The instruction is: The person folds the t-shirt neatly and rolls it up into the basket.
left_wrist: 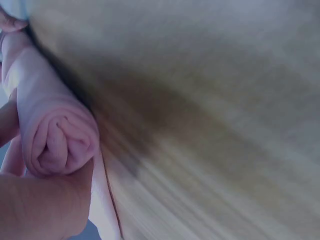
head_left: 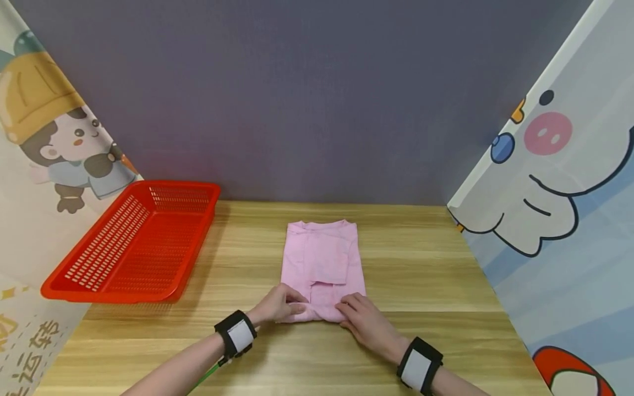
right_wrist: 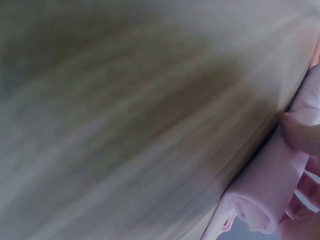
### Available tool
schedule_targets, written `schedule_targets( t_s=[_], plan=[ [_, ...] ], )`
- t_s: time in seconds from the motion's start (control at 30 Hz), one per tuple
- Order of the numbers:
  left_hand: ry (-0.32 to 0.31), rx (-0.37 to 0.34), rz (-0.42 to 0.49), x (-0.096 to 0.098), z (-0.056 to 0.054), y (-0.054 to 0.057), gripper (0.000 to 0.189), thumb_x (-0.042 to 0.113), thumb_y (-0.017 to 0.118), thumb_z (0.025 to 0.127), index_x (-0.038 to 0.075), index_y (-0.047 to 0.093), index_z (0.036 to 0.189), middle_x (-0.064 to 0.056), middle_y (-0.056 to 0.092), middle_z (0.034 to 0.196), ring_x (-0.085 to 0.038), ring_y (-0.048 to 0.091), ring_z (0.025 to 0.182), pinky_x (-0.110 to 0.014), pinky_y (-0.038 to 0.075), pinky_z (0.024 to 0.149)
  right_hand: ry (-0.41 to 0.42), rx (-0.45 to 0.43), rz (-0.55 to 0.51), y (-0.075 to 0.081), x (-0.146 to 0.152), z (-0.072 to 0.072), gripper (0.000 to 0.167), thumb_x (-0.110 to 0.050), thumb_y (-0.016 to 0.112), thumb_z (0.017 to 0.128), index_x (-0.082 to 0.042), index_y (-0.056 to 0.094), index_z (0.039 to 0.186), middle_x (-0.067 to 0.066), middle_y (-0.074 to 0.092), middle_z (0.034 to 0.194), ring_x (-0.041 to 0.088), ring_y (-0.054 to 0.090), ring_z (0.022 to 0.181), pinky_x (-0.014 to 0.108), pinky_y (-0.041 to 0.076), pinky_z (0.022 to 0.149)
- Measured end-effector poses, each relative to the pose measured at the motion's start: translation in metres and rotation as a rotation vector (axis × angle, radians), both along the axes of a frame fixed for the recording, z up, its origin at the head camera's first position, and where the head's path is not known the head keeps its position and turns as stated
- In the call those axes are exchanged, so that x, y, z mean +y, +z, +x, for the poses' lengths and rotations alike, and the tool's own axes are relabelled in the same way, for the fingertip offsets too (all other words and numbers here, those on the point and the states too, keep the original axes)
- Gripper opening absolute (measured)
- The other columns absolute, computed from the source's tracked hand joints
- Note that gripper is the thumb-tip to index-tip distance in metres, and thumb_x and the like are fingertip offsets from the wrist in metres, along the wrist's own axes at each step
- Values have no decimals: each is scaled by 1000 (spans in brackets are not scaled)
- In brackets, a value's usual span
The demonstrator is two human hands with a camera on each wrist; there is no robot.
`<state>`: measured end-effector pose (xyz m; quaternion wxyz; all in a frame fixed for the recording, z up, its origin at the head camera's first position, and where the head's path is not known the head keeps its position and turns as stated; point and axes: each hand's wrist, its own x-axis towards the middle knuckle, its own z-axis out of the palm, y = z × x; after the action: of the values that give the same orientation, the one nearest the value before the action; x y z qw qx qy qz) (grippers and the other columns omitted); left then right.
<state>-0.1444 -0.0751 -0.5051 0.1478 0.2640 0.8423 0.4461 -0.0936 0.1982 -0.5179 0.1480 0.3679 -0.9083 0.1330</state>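
A pink shirt (head_left: pixel 327 256) lies folded into a narrow panel on the table, its neckline at the far end and its near end rolled up. The left hand (head_left: pixel 277 304) grips the left end of that roll, with thumb and fingers around it. At the right end, the right hand (head_left: pixel 367 324) holds the roll too, its thumb on the near side. Spiralled layers show at the end of the roll (left_wrist: pixel 60 140) in the left wrist view. From the right wrist, the roll (right_wrist: pixel 270 180) is seen with fingers behind it.
A red plastic basket (head_left: pixel 185 275) with slotted sides stands left on the wood-grain table (head_left: pixel 416 258). A dark grey panel (head_left: pixel 317 99) rises behind the table. Printed cartoon sheets flank it at the left (head_left: pixel 29 220) and right (head_left: pixel 594 220).
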Motion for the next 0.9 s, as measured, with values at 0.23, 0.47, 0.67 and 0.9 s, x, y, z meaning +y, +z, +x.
schedule_targets(
  t_s=[0.23, 0.47, 0.67, 0.9],
  plan=[
    [12, 117, -4, 0, 4, -5, 11, 9, 73, 89, 4, 78, 97, -7, 78, 94, -13, 70, 88, -25, 56, 81, 9, -151, -179, -6, -2, -14, 12, -15, 77, 85, -12, 72, 96, -3, 65, 94, 11, 60, 88, 28, 53, 79],
    [-70, 798, -174, -2, 17, -13, 18, 24, 82, 83, 14, 76, 98, 3, 71, 98, -11, 66, 90, -26, 57, 82, 20, -428, -274, 0, 4, -30, 10, -14, 74, 89, -9, 75, 98, 2, 72, 93, 12, 65, 88, 30, 55, 82],
    [-99, 1033, -328, -1, 23, -16, 25, 29, 81, 82, 16, 73, 101, 3, 71, 100, -11, 66, 90, -26, 58, 79, 46, -590, -279, 8, 9, -44, 13, -10, 72, 90, -1, 75, 99, 9, 76, 94, 13, 67, 88, 28, 55, 82],
    [-1, 859, -308, 6, 23, -17, 19, 14, 78, 84, 13, 75, 103, -1, 74, 98, -16, 69, 88, -30, 59, 78, 37, -714, -267, 14, 10, -53, 17, -13, 72, 91, 0, 75, 101, 10, 76, 97, 6, 64, 88, 24, 53, 81]
  ],
)
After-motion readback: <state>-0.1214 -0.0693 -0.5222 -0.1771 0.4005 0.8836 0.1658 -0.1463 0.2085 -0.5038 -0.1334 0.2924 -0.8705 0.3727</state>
